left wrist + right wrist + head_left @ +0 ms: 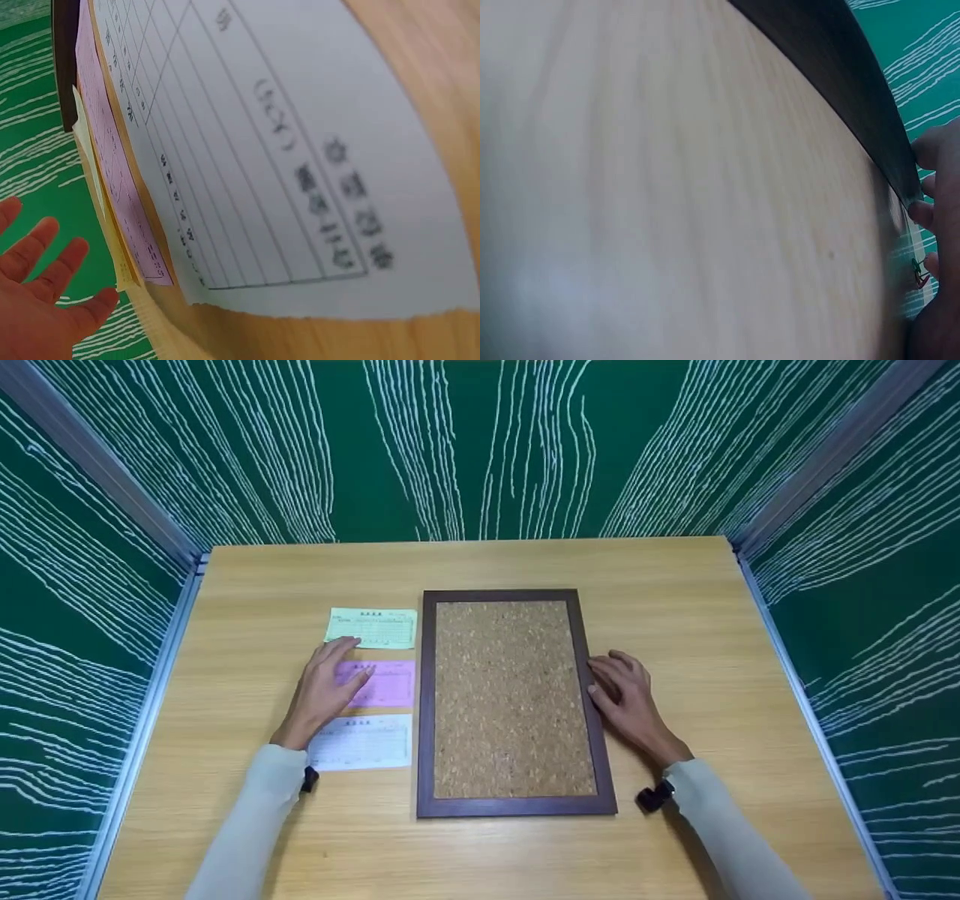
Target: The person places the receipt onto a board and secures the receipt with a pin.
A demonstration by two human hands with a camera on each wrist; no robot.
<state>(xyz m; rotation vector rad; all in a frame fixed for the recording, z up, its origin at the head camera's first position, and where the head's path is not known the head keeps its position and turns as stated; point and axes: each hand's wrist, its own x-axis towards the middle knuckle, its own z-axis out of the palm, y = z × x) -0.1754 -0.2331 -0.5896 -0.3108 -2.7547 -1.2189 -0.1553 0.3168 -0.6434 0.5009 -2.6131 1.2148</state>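
A cork board [514, 697] in a dark brown frame lies flat on the table. To its left, three printed paper slips are laid in a column: a green slip [382, 628], a pink slip [390, 684] and a white slip [367, 742]. The left hand [325, 690], fingers extended, is over the left part of the pink slip, its fingertips near the green slip's lower edge. In the left wrist view the white slip [247, 150] fills the foreground. The right hand [628, 697] has its fingertips at the frame's right edge, fingers loosely bent.
The wooden table [720, 607] extends around the board and slips. Green walls [637, 442] with white wavy lines enclose it at the back and both sides. Small dark wrist cameras [655, 796] sit at the cuffs.
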